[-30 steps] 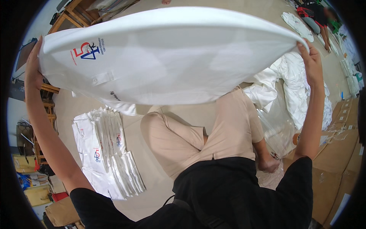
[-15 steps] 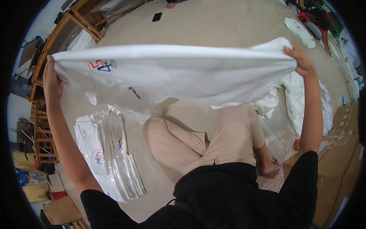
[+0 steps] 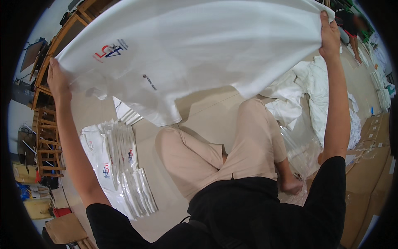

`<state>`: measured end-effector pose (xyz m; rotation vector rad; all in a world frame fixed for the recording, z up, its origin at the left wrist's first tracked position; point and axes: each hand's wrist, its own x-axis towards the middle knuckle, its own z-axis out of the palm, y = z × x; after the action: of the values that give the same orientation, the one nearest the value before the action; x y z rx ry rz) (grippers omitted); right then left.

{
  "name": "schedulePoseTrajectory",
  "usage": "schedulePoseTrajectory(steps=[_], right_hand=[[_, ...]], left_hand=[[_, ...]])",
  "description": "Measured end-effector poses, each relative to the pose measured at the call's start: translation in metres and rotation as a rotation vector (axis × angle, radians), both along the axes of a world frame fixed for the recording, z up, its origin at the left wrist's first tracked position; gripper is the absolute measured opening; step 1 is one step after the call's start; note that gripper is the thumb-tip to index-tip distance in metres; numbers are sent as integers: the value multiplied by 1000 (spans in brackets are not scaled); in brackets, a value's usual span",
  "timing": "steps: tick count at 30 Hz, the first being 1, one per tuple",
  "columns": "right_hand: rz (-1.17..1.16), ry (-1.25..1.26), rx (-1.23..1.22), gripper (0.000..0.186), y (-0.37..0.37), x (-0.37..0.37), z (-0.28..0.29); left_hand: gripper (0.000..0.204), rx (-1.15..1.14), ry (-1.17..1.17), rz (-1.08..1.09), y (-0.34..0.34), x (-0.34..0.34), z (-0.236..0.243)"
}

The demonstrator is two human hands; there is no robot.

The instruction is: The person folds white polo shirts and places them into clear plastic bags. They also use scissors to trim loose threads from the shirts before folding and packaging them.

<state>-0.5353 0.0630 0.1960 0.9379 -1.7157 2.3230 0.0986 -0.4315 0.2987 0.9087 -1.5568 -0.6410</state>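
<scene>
A white T-shirt (image 3: 207, 50) with a red and blue print near one end hangs spread in the air between my raised hands. My left hand (image 3: 59, 81) is closed on its edge at the left. At the far right, my right hand (image 3: 329, 37) grips the opposite edge. The cloth arches upward past the top of the view, and its lower edge hangs above my crossed legs. Below my left arm lies a stack of folded white shirts in clear bags (image 3: 118, 170) on the tiled floor.
Loose white garments (image 3: 317, 99) lie heaped at the right beside clear plastic bags (image 3: 300, 147). Cardboard boxes (image 3: 369, 170) stand at the right edge. Wooden furniture (image 3: 52, 141) lines the left. Another person (image 3: 350, 31) sits at the far right.
Both hands still hold the T-shirt. My right hand has risen, and the cloth has billowed upward and opened wider, uncovering more of the bagged shirts and garments.
</scene>
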Motion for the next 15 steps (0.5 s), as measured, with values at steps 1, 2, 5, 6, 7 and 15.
schedulePoseTrajectory(steps=[1,2,5,6,7,15], right_hand=[[6,-54,84,41,2,15,4],[11,-108,168,43,7,32,4],[12,-160,526,48,49,78,-13],[-1,-187,652,49,70,87,-26],[0,-225,776,50,87,99,-43],[223,-480,1277,36,199,211,-202]], left_hand=[[73,19,-17,-1,9,10,-1],[78,56,-107,54,21,22,-2],[82,280,-314,38,59,69,-39],[82,377,-384,57,83,77,-58],[80,398,-472,86,102,101,-81],[40,824,-798,-196,294,221,-304]])
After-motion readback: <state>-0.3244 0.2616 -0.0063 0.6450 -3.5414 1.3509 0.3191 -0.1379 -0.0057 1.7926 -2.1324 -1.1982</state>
